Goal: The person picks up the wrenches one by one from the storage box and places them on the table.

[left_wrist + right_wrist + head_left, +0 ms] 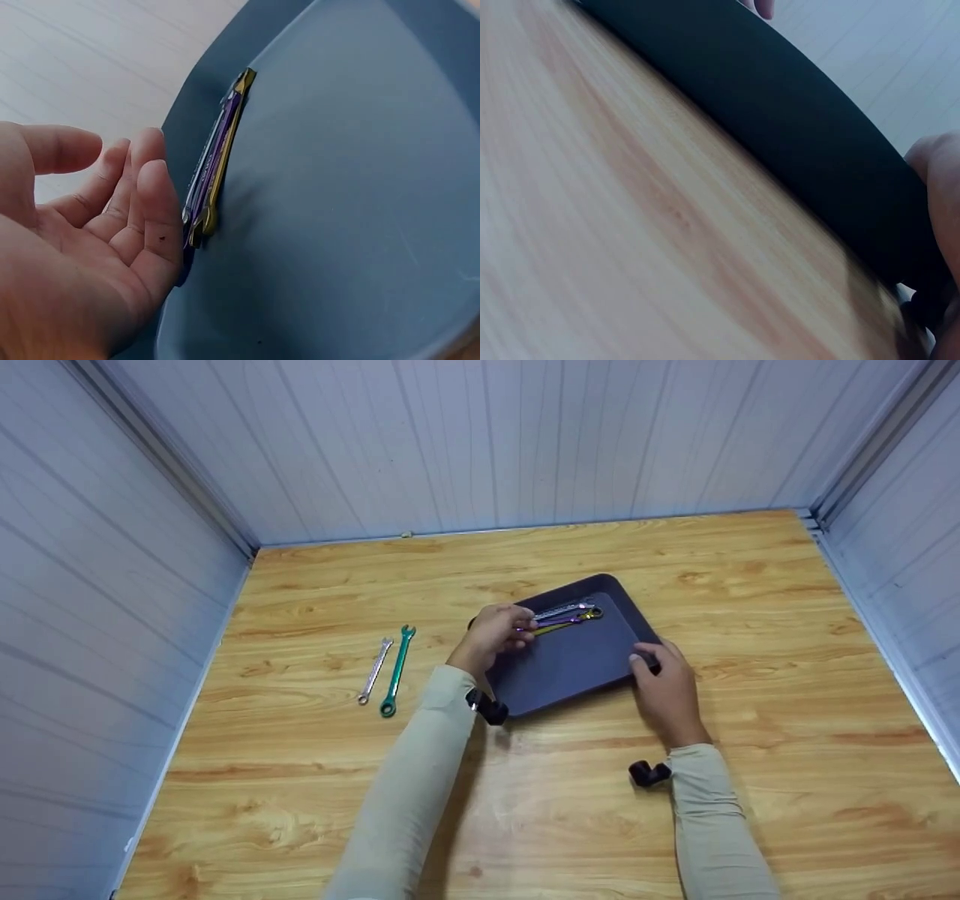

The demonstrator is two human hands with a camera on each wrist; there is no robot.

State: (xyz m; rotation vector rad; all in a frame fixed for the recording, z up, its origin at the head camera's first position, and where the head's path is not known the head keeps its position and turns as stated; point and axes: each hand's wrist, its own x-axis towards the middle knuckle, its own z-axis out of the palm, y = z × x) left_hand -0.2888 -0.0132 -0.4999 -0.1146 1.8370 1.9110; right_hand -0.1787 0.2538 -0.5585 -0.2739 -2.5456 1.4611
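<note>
A dark rectangular tray (570, 667) sits at an angle on the table. My right hand (670, 686) grips its right corner, thumb over the rim and fingers outside. Along the tray's far left side lie several combination wrenches: a silver one (559, 611), a purple one (217, 154) and a gold one (231, 146). Beside them, over the tray's left edge, is my left hand (495, 634), its fingers loosely bent and nothing between thumb and fingertips in the left wrist view. To the left on the table lie a green wrench (398, 671) and a small silver wrench (375, 671).
The wood-grain table (585, 825) is enclosed by pale panel walls (525, 442) at the back and both sides. Each sleeved wrist carries a small black camera mount; the left mount (487, 707) overlaps the tray's near left corner in the head view.
</note>
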